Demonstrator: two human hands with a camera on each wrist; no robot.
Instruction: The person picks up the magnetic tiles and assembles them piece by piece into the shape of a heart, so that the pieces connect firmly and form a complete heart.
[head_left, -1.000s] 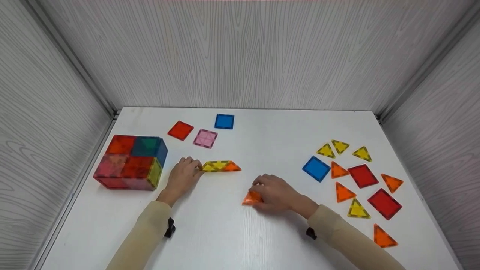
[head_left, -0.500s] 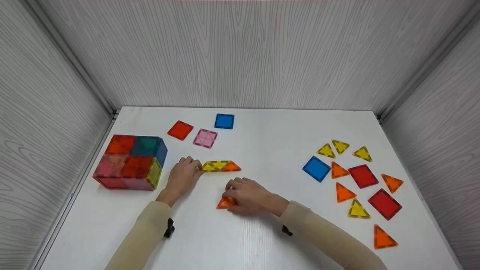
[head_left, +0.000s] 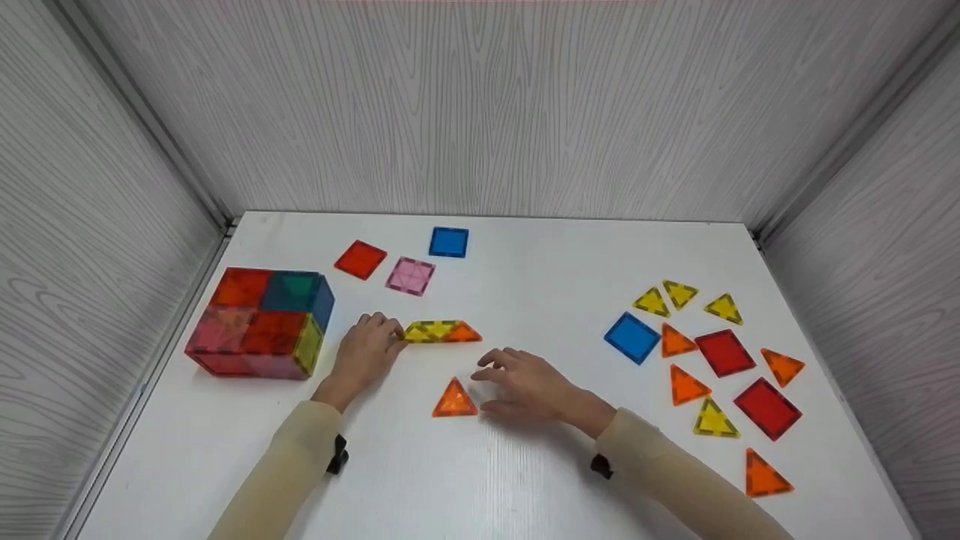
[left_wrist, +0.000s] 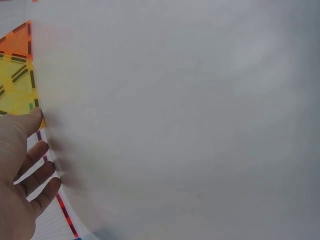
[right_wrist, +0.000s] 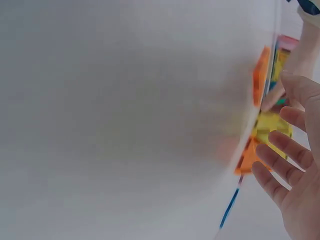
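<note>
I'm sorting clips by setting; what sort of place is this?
Probably a tabletop booth: grey wood-grain panels stand on three sides of a white table, with colourful tiles on it.

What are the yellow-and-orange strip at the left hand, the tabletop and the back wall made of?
Yellow-and-orange strip: probably tinted see-through plastic, since dark bars show along its edges and light seems to pass through. Tabletop: smooth, faintly glossy white, perhaps laminate, judging by its soft reflections. Back wall: grey wood grain, perhaps printed board; real wood can't be ruled out.
</note>
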